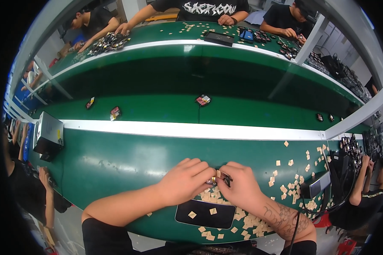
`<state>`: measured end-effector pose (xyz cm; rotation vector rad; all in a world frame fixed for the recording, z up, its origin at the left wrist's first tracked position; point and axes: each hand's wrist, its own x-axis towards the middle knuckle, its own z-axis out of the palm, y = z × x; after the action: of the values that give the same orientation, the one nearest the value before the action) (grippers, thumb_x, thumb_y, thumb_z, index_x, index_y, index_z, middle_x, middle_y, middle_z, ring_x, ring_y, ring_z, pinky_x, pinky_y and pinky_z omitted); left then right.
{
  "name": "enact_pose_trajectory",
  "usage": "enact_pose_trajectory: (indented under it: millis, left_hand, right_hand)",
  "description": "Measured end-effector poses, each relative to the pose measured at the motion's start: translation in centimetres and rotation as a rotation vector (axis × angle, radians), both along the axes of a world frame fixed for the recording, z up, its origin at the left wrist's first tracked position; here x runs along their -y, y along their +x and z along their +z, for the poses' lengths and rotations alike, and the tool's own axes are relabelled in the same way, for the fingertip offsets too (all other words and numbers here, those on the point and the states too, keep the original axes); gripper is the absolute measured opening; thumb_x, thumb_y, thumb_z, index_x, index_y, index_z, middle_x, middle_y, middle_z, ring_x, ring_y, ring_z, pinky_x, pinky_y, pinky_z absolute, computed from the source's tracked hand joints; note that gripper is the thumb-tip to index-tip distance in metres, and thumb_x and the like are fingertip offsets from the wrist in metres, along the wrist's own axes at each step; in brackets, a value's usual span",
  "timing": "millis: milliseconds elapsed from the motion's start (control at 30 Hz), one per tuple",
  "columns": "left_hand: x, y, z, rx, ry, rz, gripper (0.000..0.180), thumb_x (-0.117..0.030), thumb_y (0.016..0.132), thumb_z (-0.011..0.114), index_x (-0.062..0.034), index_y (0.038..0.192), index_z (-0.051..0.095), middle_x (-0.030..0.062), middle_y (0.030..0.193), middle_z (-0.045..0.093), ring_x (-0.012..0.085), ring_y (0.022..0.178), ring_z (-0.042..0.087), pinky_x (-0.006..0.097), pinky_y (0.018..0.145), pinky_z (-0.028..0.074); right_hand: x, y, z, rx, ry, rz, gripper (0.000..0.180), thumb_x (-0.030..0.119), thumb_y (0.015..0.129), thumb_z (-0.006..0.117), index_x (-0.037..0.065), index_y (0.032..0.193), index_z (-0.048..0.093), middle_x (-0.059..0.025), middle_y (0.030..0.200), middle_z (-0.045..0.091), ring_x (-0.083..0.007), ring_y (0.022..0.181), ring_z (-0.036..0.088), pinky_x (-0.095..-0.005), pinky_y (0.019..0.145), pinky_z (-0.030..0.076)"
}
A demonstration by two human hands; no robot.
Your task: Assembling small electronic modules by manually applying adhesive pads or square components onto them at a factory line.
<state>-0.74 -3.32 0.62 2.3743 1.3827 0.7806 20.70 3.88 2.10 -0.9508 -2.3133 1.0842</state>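
Note:
My left hand (188,179) and my right hand (241,187) meet over the middle of the green bench, fingers closed. Between them is a small dark electronic part (228,180) with shiny bits; its exact kind is mostly hidden by my fingers. My left fingers pinch its left side, and my right thumb and fingers hold the other side. A small tan square (218,174) shows at my fingertips. Just below my hands lies a black, phone-shaped slab (205,217) with two tan squares on it. More loose tan squares (253,223) are heaped beside it, partly under my right forearm.
Tan squares also scatter across the right of the bench (115,148), around a dark box-shaped device (315,185) with a cable. A grey box (49,135) stands at left. Beyond a white rail (191,128), several small parts lie on a green belt (157,106). Co-workers sit around.

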Motion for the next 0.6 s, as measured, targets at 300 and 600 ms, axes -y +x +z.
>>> enact_pose_trajectory:
  millis: [300,600]
  left_hand:
    - [0.5,0.2,0.8,-0.182,0.060,-0.023,0.029,-0.020,0.084,0.084,-0.0149,0.110,0.073,0.0046,0.118,0.065,0.0289,0.105,0.064,0.043,0.088,0.052]
    - [-0.6,-0.7,1.3,-0.070,0.069,-0.009,0.033,-0.008,0.066,0.087,-0.0064,0.097,0.074,0.0129,0.106,0.068,0.0370,0.098,0.065,0.047,0.089,0.053]
  right_hand:
    - [-1.5,1.5,0.2,-0.109,-0.089,-0.043,0.017,0.002,0.093,0.071,0.003,0.110,0.069,-0.0138,0.095,0.068,-0.0287,0.079,0.072,-0.0387,0.069,0.057]
    - [-1.5,-0.2,-2.7,-0.290,-0.010,-0.068,0.030,0.015,0.099,0.072,0.005,0.125,0.062,-0.0192,0.107,0.069,-0.0391,0.091,0.071,-0.0469,0.080,0.058]
